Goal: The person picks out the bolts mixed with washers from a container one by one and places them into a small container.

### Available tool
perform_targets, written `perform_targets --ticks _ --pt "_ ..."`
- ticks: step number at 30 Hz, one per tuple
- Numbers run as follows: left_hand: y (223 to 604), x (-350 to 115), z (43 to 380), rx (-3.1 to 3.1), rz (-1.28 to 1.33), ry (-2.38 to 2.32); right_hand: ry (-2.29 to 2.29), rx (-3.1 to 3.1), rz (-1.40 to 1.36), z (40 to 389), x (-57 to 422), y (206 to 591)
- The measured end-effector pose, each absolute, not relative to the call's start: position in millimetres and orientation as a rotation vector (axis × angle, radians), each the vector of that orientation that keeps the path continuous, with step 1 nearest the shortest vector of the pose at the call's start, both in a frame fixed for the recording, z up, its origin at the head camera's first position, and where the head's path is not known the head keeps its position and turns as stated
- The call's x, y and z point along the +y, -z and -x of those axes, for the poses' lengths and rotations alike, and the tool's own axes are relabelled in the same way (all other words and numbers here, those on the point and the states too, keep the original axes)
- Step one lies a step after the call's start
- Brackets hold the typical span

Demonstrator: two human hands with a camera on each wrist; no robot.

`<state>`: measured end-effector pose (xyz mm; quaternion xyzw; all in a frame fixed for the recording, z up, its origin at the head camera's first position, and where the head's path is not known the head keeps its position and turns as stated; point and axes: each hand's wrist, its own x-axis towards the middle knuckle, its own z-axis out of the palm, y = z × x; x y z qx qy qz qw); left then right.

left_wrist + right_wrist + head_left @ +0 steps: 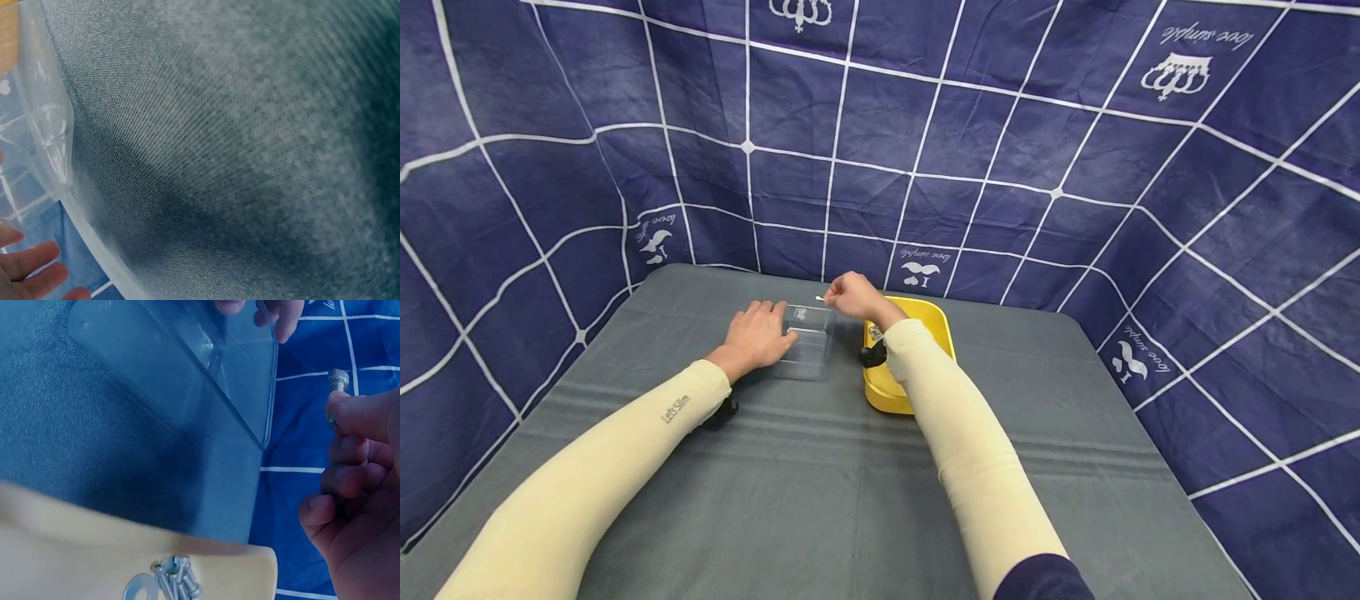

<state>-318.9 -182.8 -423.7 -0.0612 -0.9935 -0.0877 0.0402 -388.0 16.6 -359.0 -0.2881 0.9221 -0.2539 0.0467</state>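
Observation:
My left hand (pixel 756 336) rests at the left side of a clear plastic box (pixel 808 367), fingers spread and fairly straight. In the right wrist view, its fingertips (pixel 287 322) show at the box's rim. My right hand (pixel 853 295) is raised beside the far right corner of the box. Between thumb and index finger it pinches a small silver bolt (pixel 338 380), head upward in the right wrist view. Below the right forearm stands a yellow bin (pixel 891 403). Several silver bolts (pixel 178 578) and a flat washer (pixel 141 587) lie inside it.
Grey cloth (pixel 820 492) covers the table. A blue curtain with white grid lines (pixel 970 133) hangs behind the table and along its sides. The box stands left of the bin, with a narrow strip of cloth between them.

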Motion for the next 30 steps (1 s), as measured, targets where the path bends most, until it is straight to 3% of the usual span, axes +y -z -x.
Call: perform_targets --ticks 30 --pt "422 -184 318 -3.056 0.204 0.244 0.555 2.749 0.844 384 -18 369"
